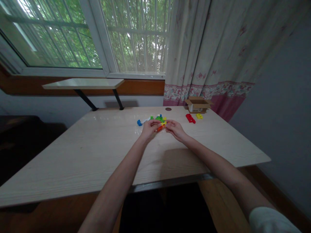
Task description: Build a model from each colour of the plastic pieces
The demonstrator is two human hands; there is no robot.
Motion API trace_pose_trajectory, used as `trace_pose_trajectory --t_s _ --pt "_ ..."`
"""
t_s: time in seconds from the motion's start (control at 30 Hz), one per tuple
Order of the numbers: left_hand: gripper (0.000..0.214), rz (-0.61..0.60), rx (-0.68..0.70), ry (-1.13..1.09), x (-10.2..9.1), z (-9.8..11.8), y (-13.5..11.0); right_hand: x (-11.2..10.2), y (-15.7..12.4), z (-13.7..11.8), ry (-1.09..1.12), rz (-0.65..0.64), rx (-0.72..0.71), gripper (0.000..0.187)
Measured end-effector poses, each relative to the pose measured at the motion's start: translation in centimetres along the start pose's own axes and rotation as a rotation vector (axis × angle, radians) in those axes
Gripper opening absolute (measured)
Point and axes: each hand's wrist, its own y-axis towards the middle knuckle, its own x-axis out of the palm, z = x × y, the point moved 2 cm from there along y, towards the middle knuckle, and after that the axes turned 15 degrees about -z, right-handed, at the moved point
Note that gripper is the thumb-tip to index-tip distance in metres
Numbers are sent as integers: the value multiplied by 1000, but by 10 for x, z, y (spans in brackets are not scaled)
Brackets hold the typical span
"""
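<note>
Over the middle of the table, my left hand [151, 127] and my right hand [176, 130] face each other with fingers pinched. Between the fingertips is a small yellow plastic building piece [164, 123], gripped from both sides. An orange-red piece [160, 128] shows just below it, by my left fingertips; I cannot tell whether the two are joined. Right behind the hands lies a cluster of green pieces [159, 118] with blue and yellow bits among them. A blue piece [139, 122] and a white piece [146, 120] lie left of the cluster, partly behind my left hand.
To the right are a red piece [190, 118] and a yellow piece [199, 116], in front of an open cardboard box [198, 106]. A raised white shelf [84, 84] on black legs stands at the table's back left. The curtain [194, 64] hangs behind the box.
</note>
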Motion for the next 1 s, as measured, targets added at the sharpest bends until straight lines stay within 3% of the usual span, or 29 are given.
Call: trace_pose_trajectory --t_s 0.47,1.0 --pt "33 -27 7 -56 -4 -4 1 0 -2 -3 260 -45 50 18" --pt "35 -95 51 51 -1 -3 1 2 -3 0 195 -113 101 26"
